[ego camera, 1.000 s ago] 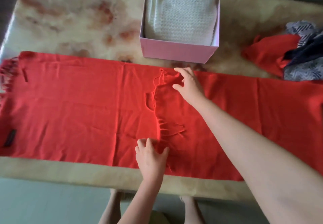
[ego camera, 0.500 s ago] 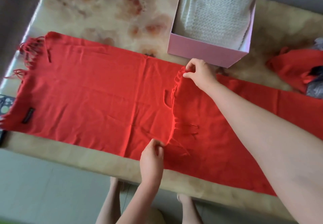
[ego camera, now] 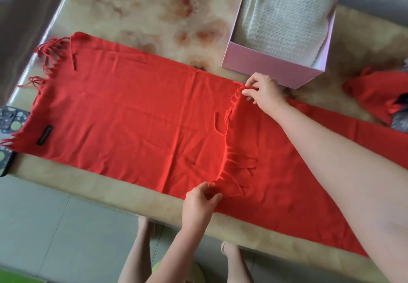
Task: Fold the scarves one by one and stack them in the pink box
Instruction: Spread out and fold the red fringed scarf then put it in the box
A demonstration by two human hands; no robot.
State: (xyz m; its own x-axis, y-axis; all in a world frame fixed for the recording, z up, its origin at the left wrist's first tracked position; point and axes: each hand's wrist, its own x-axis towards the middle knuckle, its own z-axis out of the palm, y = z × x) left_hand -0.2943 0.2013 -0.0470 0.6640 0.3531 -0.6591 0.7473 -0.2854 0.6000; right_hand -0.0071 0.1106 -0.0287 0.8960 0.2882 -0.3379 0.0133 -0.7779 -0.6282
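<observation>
One red scarf (ego camera: pixel 136 117) lies flat along the worktop (ego camera: pixel 154 7), its right end folded over to the middle. The right hand (ego camera: pixel 263 94) pinches that fringed edge at its far corner, the left hand (ego camera: pixel 198 203) at its near corner. Just behind stands the pink box (ego camera: pixel 265 68), holding a folded white scarf (ego camera: pixel 287 22).

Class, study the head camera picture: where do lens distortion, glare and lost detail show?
Head view: the wide-angle lens bends the table edges and swells the right forearm. Head view: pale glare streaks the table's glossy left edge. Head view: the red scarf is so saturated that its creases flatten; the top-left corner is smeared.
</observation>
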